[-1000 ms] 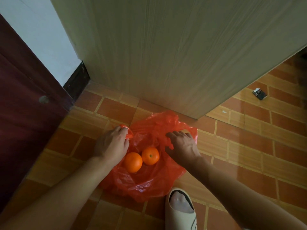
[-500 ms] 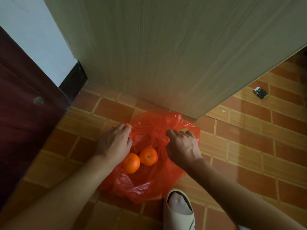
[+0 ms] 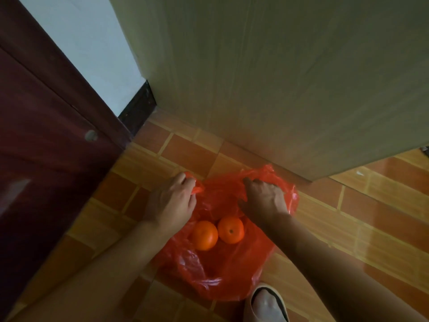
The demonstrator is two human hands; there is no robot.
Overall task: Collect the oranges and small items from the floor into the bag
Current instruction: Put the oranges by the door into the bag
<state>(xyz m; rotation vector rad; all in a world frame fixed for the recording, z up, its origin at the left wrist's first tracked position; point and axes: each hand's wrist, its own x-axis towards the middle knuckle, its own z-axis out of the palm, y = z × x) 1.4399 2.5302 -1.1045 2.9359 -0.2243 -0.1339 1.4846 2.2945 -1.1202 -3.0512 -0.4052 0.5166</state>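
Since the earlier frame both hands have slid toward the far rim of the red bag (image 3: 222,270), and the 2 oranges now lie nearer the wrists than the fingers; the small dark item on the tiles to the right of the bag has dropped almost out of view, with only a sliver (image 3: 425,150) left at the frame's edge.

Far left of the bag stands a dark red door (image 3: 46,140), with a white wall strip (image 3: 88,47) beside it. The left hand (image 3: 173,202) sits on the bag's left rim, its fingers (image 3: 185,180) curled around a bunched handle of red plastic. Inside the bag, just behind that hand, lies the left orange (image 3: 204,235), touching the right orange (image 3: 231,230), whose stem end faces up. Both fruits rest on the bag's plastic, clear of every fingertip.

The right hand (image 3: 265,198) covers the bag's right rim, fingers (image 3: 249,182) bent and pinching the plastic there. Behind the bag rises a pale wood-grain panel (image 3: 278,77), its lower edge close to the bag's far rim. The bag lies on orange tiled floor (image 3: 371,205). At the bag's near right corner a foot in a cream slipper (image 3: 267,303) touches the plastic.
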